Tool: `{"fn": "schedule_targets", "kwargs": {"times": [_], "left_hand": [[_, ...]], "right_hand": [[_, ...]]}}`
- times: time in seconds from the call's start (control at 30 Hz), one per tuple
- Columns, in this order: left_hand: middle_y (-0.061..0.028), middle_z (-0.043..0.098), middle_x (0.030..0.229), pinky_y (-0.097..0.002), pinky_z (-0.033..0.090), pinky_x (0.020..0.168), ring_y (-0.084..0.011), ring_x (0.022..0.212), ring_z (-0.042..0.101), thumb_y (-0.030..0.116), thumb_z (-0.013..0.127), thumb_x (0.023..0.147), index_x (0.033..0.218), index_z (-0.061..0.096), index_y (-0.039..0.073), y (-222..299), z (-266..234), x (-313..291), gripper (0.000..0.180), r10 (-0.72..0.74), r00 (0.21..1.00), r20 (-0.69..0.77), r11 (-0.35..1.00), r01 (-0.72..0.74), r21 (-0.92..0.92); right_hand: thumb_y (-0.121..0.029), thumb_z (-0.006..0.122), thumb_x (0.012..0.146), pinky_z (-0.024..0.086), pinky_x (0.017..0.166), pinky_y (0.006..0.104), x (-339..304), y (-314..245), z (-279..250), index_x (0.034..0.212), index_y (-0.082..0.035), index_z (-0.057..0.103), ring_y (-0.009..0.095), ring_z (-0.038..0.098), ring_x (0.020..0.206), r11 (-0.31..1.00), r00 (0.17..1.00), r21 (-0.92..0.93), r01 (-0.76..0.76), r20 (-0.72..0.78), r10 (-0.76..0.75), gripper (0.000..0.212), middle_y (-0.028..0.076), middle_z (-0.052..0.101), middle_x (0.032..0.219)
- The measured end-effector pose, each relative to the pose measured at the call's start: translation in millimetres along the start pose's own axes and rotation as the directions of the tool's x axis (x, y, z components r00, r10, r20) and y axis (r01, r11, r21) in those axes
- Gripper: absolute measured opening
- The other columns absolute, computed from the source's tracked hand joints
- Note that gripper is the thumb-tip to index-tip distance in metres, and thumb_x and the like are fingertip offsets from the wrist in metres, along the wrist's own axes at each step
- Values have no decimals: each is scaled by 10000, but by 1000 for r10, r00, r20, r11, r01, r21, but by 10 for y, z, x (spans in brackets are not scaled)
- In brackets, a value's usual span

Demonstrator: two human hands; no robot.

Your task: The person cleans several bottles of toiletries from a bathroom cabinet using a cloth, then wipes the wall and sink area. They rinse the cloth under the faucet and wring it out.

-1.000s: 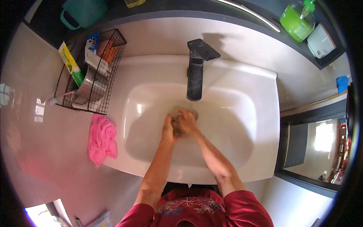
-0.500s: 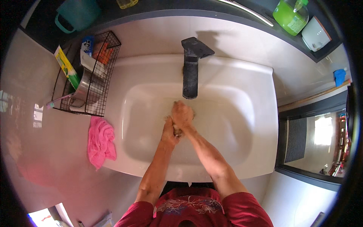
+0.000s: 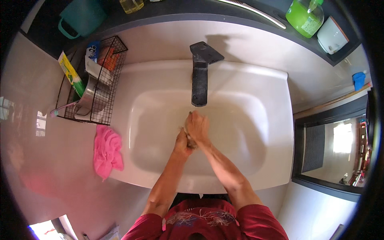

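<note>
Over the basin of a white sink [image 3: 240, 120], my two hands meet below the black faucet [image 3: 199, 86]. My left hand [image 3: 182, 143] curls around a small brownish thing [image 3: 191, 142], mostly hidden between the hands, so its kind does not show. Above and slightly right of it, my right hand [image 3: 197, 126] is closed and presses against the same spot. Its fingers are bunched, and what they grip is hidden. No stream of water can be made out under the spout.
Left of the sink sits a black wire basket [image 3: 102, 96] with tubes and a metal mug, above a pink cloth [image 3: 108, 152]. A dark shelf [image 3: 172, 15] along the back holds a teal mug [image 3: 83, 18], a green soap bottle [image 3: 306, 18] and a white cup [image 3: 332, 36].
Both hands have shifted slightly right, still together. My right hand has moved a little lower and further from the faucet base. The whole view has tilted slightly.
</note>
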State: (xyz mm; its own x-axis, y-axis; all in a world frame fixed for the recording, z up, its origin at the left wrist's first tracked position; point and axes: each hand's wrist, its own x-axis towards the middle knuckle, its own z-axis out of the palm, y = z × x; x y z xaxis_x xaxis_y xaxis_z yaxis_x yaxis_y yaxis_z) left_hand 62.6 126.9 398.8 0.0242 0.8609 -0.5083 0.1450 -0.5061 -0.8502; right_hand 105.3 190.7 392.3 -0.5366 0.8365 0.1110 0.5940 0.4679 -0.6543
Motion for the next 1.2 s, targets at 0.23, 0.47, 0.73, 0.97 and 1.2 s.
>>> {"fn": "schedule_targets", "kwargs": {"times": [0.23,0.47,0.73,0.97,1.2], "left_hand": [[-25,523,904,-291,450,641,-144,778,501,247,554,828,1053,513,106,-202,98,-203,268,-261,861,437,-779,80,-622],[0,480,788,-231,416,499,-86,623,469,120,579,745,978,504,91,190,772,-414,247,315,621,718,-815,-210,540],[-19,560,981,-394,480,588,-183,846,532,386,498,839,1052,507,108,148,336,-38,350,384,906,181,-590,90,803],[-37,567,987,-345,455,694,-198,836,530,413,473,871,1037,546,78,553,378,-16,380,-204,935,291,-561,-355,748],[-60,551,1017,-415,444,807,-212,977,530,382,567,835,1083,512,95,185,144,-110,384,88,958,272,-645,-153,748]], "right_hand": [[-162,545,786,456,668,410,-105,248,-237,824,-22,529,341,572,795,962,993,245,-117,38,111,146,187,592,849],[-182,555,781,435,781,424,80,1057,-578,986,-25,553,311,519,952,879,876,-15,-476,-104,472,258,170,545,1000],[-220,527,814,419,792,461,-59,533,181,978,-33,556,366,545,930,940,933,268,-209,344,110,251,190,575,1003],[-203,548,796,450,719,446,-546,-700,-147,854,-62,566,315,585,866,959,967,124,255,-12,-255,154,176,607,843],[-221,536,801,478,579,394,17,314,-77,867,-69,599,309,598,709,985,994,-161,61,95,-46,177,100,617,794]]}}
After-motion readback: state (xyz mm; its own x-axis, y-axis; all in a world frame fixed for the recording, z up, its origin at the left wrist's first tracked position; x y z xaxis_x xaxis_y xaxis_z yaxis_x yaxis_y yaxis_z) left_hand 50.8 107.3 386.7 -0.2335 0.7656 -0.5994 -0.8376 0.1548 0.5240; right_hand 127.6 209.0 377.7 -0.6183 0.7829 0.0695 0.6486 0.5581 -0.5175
